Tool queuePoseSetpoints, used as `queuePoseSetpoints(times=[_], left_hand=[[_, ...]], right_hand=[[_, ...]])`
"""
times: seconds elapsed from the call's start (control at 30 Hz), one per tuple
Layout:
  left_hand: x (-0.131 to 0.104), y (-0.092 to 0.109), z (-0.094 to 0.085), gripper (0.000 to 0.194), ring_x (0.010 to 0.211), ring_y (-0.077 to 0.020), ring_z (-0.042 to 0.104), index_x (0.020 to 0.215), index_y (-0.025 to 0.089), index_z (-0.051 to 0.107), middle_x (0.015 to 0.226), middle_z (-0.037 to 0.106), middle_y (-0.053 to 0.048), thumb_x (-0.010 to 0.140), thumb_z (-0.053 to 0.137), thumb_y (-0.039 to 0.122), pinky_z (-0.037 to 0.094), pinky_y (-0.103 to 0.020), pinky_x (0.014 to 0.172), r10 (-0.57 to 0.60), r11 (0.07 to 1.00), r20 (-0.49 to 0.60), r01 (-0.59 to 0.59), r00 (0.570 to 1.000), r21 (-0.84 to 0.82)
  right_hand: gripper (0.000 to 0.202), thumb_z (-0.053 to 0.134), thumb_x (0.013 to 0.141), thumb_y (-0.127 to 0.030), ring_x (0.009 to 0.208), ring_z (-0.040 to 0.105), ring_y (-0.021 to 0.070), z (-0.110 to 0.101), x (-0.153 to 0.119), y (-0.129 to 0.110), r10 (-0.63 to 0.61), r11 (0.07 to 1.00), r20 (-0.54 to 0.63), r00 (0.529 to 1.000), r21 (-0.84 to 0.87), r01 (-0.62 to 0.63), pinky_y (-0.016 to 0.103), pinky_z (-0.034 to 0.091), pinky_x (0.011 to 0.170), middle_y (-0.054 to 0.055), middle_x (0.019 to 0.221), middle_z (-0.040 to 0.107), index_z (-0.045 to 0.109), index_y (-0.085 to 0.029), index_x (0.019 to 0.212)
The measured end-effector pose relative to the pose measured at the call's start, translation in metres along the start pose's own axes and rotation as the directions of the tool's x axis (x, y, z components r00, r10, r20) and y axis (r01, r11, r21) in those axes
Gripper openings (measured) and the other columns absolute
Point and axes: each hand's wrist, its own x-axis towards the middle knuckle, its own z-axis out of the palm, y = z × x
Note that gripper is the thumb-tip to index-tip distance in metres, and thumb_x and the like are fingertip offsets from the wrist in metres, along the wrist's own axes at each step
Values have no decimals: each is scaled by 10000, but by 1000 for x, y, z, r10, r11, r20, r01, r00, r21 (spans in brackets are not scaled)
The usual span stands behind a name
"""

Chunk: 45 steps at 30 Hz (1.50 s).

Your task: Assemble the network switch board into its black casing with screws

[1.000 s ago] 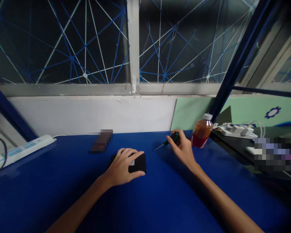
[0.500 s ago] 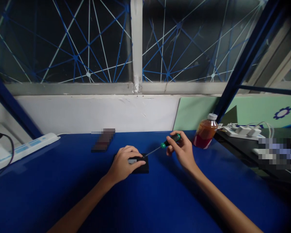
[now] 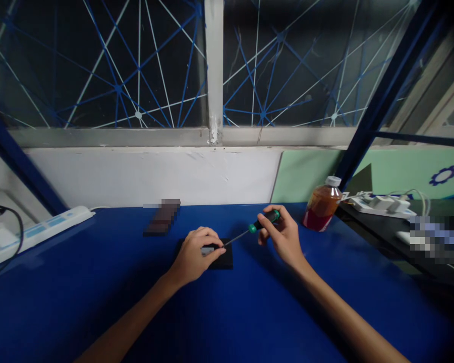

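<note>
In my right hand (image 3: 284, 236) is a screwdriver (image 3: 265, 221) with a black and green handle, its thin shaft slanting down to the left. The shaft's tip ends at the fingertips of my left hand (image 3: 197, 254). That hand rests over a flat black rectangular object (image 3: 224, 259) on the blue table, thumb and forefinger brought together at the tip. Whatever lies between them is too small to make out. A light grey patch on the black object shows between thumb and fingers; the rest of its left part is hidden under my hand.
Behind my left hand lies a dark, blurred-out flat item (image 3: 162, 219). A bottle of reddish-orange drink (image 3: 322, 204) stands beyond my right hand. White power strips (image 3: 38, 234) with cables sit at the left and back right. A wall and windows bound the blue table (image 3: 227, 317).
My left thumb has risen to meet the forefinger at the screwdriver's tip; earlier they were apart. The screwdriver and my right hand have shifted slightly to the left.
</note>
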Motion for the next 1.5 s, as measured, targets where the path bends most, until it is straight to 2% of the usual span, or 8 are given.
queuePoseSetpoints(times=[0.53,0.87,1.23,1.5], left_hand=[[-3,5,0,83,852,-185,593,812,214,674,922,621,-30,829,593,213,433,-385,822,-11,999,-12,12,1000,37],[-2,3,2,90,834,-189,603,807,211,681,904,633,-38,829,593,212,454,-384,796,5,998,-22,-4,1000,58],[-2,2,4,122,878,-194,597,838,215,692,959,630,-42,867,574,214,432,-383,838,9,997,12,-10,1000,81],[-3,4,3,124,894,-195,593,859,215,681,976,621,-44,885,560,224,436,-383,849,33,996,-2,-33,999,86]], right_hand=[[250,648,840,-354,381,562,133,-1,-4,-4,-83,992,-24,996,-99,80,247,439,397,-84,490,533,482,-238,986],[257,645,839,-373,400,566,141,-1,-6,-4,-82,985,-19,996,-151,79,260,453,411,-79,498,533,491,-245,1000],[269,660,820,-358,395,562,134,-1,-5,-4,-72,989,-5,997,-127,71,249,453,398,-85,510,528,496,-245,1000],[308,698,783,-338,370,560,134,-4,0,-7,-40,995,5,999,-87,40,238,438,367,-83,488,542,489,-236,986]])
